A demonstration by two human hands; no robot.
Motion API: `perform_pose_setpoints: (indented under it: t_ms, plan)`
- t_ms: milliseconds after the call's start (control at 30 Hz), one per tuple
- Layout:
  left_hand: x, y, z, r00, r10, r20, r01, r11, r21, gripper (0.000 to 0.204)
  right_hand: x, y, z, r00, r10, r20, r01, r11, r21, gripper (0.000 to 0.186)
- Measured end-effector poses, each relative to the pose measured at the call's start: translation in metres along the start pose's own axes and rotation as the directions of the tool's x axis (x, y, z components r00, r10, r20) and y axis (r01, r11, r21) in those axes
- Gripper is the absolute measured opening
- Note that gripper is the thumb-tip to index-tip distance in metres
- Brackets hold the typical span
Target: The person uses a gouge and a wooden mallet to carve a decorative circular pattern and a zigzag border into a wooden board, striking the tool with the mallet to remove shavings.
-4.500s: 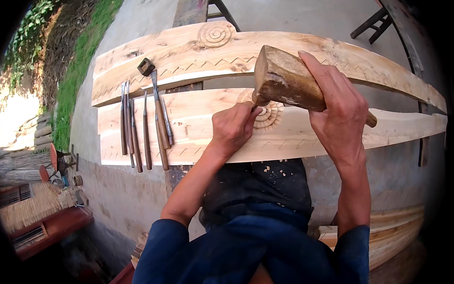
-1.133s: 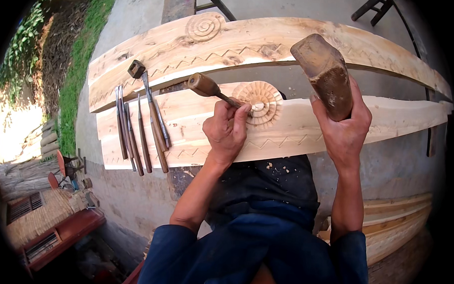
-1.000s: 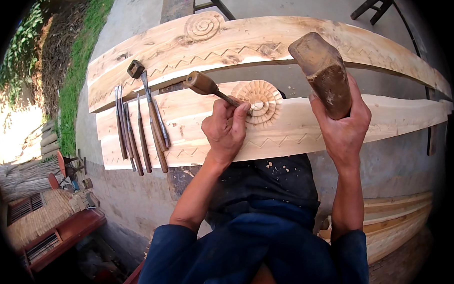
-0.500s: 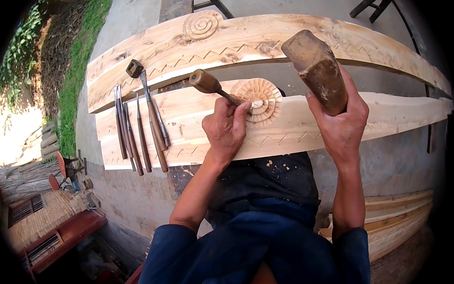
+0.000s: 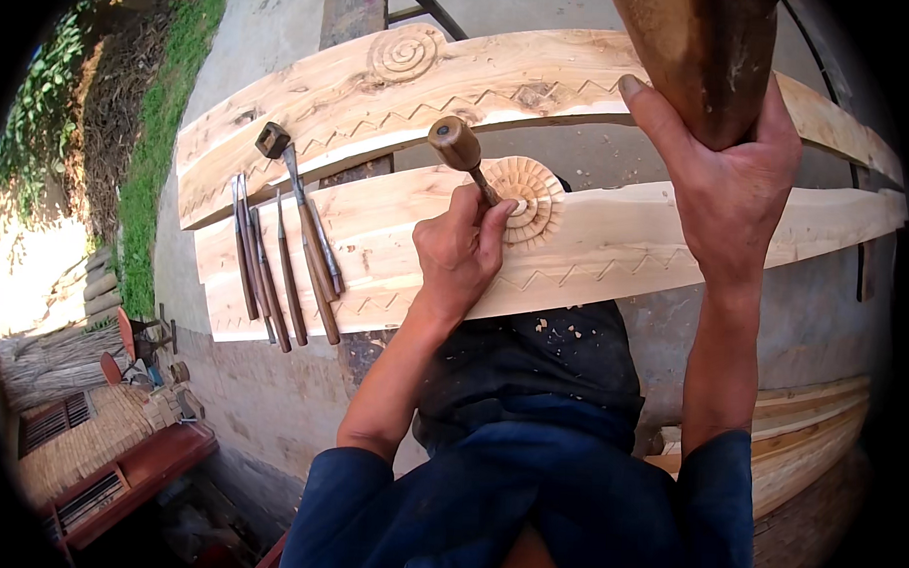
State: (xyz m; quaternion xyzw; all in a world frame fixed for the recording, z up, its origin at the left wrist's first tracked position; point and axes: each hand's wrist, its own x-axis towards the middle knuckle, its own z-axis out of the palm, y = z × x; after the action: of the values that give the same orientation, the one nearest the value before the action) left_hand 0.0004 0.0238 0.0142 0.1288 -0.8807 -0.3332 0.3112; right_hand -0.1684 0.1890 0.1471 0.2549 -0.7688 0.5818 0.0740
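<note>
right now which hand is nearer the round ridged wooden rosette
Left: the left hand is at the left edge of the round ridged wooden rosette; the right hand, holding a brown wooden mallet, is farther off to its right.

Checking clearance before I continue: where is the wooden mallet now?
The wooden mallet is at the head view's top right, held in the right hand and partly hiding the far board.

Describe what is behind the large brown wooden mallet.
The far pale carved wooden plank shows on both sides of the mallet and right hand; the stretch behind them is covered.
</note>
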Motion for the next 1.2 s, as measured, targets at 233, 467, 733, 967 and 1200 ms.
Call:
perform_pose_setpoints:
  t_ms: [233, 467, 733, 967, 1200]
  plan:
    - [0.004, 0.001, -0.002, 0.999, 0.017, 0.040, -0.018, 0.999, 0.028, 0.018, 0.034, -0.016, 0.012, 0.738, -0.370, 0.564, 0.660, 0.568, -0.492, 0.059]
    - [0.005, 0.004, -0.002, 0.999, 0.002, 0.040, -0.003, 0.999, 0.043, 0.021, 0.018, -0.007, 0.008, 0.784, -0.386, 0.487, 0.610, 0.627, -0.485, 0.069]
    - [0.001, 0.003, 0.000, 0.998, 0.003, 0.064, -0.008, 0.997, 0.078, 0.017, 0.003, 0.000, 0.013, 0.909, -0.356, 0.216, 0.406, 0.874, -0.267, 0.072]
    - [-0.019, -0.012, -0.004, 0.998, 0.060, 0.003, -0.060, 0.998, 0.003, 0.011, -0.013, 0.016, 0.004, 0.908, -0.326, 0.263, 0.402, 0.854, -0.329, 0.075]
    - [-0.014, -0.008, -0.001, 0.994, -0.061, -0.086, 0.051, 0.993, -0.110, 0.015, -0.041, 0.038, -0.003, 0.983, -0.036, 0.180, 0.078, 0.970, -0.231, 0.071]
